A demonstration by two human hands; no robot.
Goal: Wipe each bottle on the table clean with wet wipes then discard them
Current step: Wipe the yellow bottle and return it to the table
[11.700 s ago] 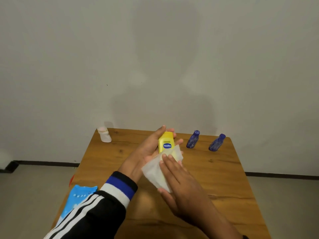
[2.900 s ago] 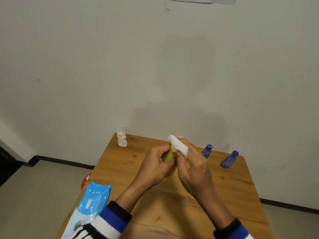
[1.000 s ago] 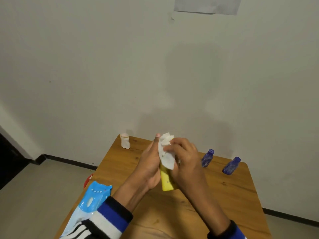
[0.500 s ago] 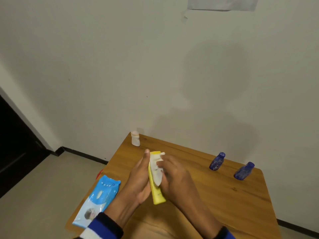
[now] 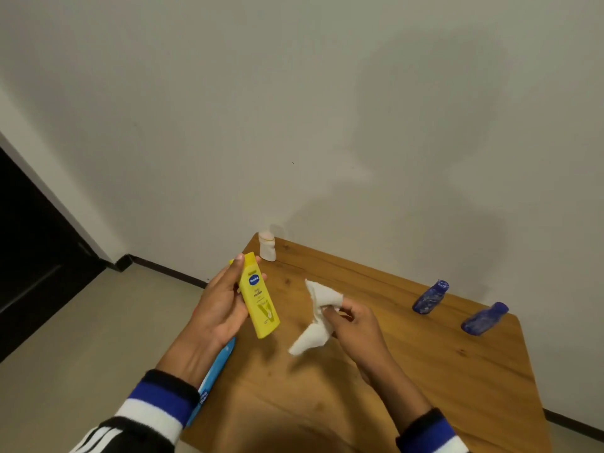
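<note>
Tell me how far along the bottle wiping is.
The left hand holds the yellow bottle, apart from the wipe in the right hand. Whether it is clean is unclear. Left: white bottle, two blue bottles, discarding.

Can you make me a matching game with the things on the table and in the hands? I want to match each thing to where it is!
Things:
1. yellow bottle
2. wipe
3. white bottle
4. blue bottles

Places:
A. far left corner of the table
B. in the right hand
C. right side of the table
D. in the left hand

Pairs: 1-D, 2-B, 3-A, 4-C
</note>
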